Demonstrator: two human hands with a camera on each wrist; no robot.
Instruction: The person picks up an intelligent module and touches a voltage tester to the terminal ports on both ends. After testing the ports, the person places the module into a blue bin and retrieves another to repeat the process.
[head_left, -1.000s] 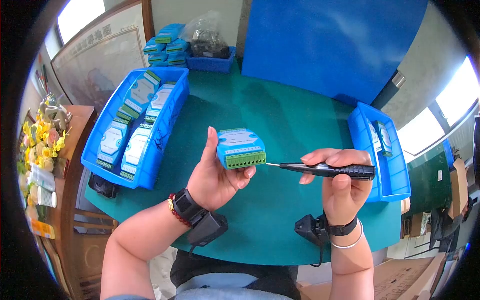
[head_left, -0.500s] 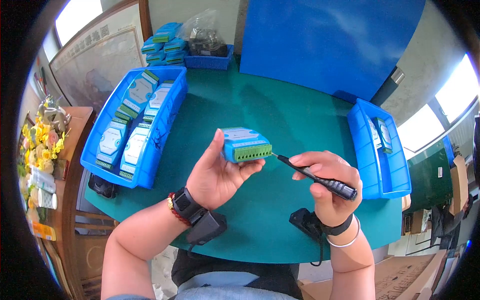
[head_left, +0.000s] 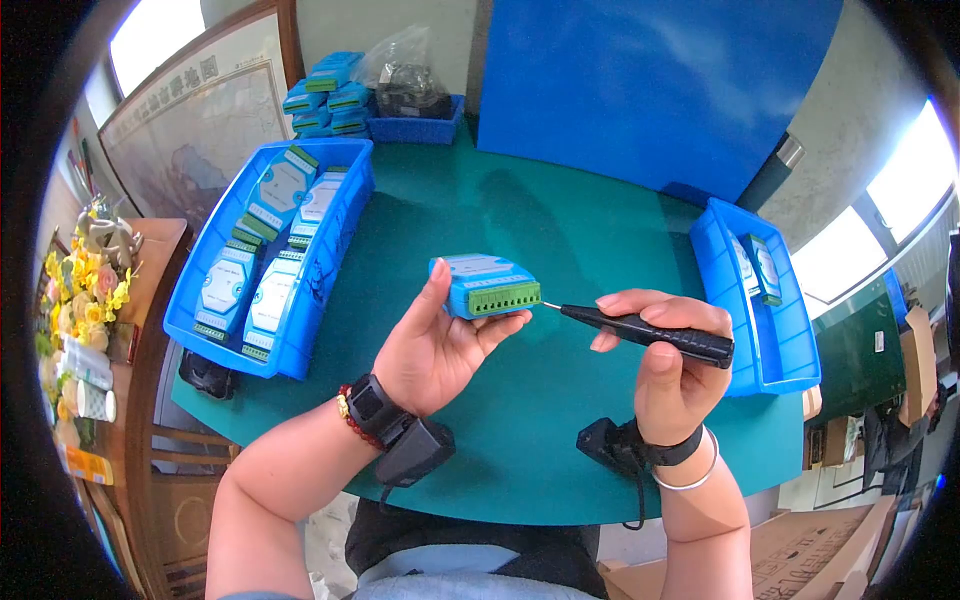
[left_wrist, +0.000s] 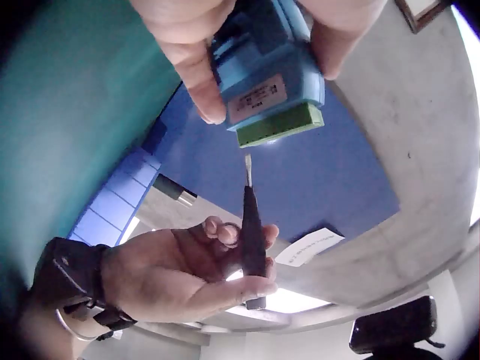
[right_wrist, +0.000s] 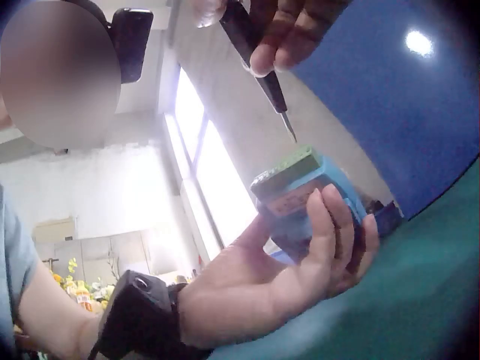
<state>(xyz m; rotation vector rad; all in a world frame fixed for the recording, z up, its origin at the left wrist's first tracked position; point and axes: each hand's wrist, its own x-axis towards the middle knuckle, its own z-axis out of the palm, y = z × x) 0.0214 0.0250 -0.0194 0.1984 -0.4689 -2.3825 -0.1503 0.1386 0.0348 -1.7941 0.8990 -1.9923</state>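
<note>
My left hand (head_left: 432, 345) grips a blue module (head_left: 485, 268) above the table, thumb on its left side and fingers beneath. A green terminal block (head_left: 503, 299) runs along the module's near edge, with a row of small openings. In my right hand (head_left: 672, 375) is a black-handled screwdriver (head_left: 645, 333), pinched between thumb and fingers. Its thin metal tip points left, right at the block's right end in the head view. From the left wrist view, the screwdriver (left_wrist: 253, 225) stands just short of the green block (left_wrist: 280, 126). A pale label marks the module's side (right_wrist: 294, 201).
A blue bin (head_left: 350, 215) at the left holds several similar modules. Another blue bin (head_left: 803, 350) at the right has a few. Behind, stacked modules (head_left: 330, 85) stand beside a small blue tray (head_left: 415, 130) with a plastic bag. A large blue panel (head_left: 650, 90) stands at the back.
The module has moved slightly right and tilted so its terminal block faces up more. The screwdriver swung steeper, then back flatter, its tip staying near the block's right end.
</note>
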